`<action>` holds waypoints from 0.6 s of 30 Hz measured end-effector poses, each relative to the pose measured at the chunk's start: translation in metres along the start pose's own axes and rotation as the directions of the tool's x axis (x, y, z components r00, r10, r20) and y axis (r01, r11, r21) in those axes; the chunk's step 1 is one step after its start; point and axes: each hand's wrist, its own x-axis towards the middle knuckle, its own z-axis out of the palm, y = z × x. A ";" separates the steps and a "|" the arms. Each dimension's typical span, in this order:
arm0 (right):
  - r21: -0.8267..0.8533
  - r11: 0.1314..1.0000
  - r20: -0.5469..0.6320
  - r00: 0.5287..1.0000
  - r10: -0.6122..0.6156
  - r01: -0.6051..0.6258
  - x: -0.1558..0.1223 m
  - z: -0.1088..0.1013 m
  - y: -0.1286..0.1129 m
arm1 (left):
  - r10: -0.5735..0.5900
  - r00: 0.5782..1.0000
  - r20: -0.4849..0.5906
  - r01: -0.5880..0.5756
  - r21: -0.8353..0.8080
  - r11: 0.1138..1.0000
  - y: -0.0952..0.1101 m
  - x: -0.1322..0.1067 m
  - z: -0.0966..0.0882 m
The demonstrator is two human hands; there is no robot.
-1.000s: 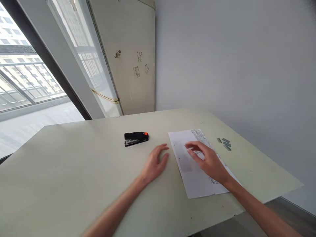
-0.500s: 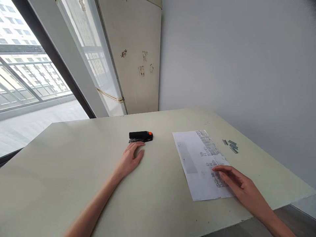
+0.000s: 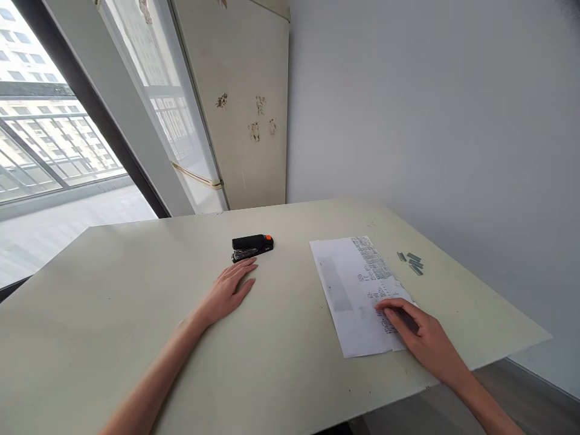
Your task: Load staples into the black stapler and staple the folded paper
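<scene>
A black stapler [image 3: 252, 246] with an orange button lies on the pale table [image 3: 272, 344]. My left hand [image 3: 230, 290] rests just in front of it, fingers extended and thumb apart, holding nothing; its fingertips come close to the stapler's near side. To the right lies a printed sheet of paper [image 3: 348, 302] with a ragged right edge. Over the lower right part of the sheet is my right hand [image 3: 421, 335], its fingers loosely curved with a gap to the thumb and nothing visible between them. Whether its fingertips press on the paper, I cannot tell.
Several strips of staples [image 3: 414, 263] lie right of the paper, near the table's right edge. A grey wall [image 3: 408, 121] stands beyond that edge. At the back is a stained cream cabinet [image 3: 254, 157]; a window [image 3: 49, 133] is at the left.
The camera view has shifted slightly, so everything sits a little further left. The stapler has turned a little, its orange end now higher. Both hands stay near the same things.
</scene>
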 end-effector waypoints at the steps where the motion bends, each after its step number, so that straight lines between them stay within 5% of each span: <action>1: -0.001 1.000 -0.003 1.000 -0.005 0.005 0.000 0.000 -0.002 | -0.006 1.000 -0.001 0.006 0.015 1.000 0.000 -0.004 -0.001; 10: 0.012 0.999 0.019 0.999 -0.042 0.042 -0.001 0.000 -0.003 | -0.003 0.996 -0.084 0.019 0.190 0.982 0.012 -0.042 0.003; 18: 0.034 0.998 0.008 0.999 -0.053 0.053 -0.001 -0.001 -0.004 | 0.023 0.984 -0.175 0.032 0.305 0.952 0.043 -0.104 0.023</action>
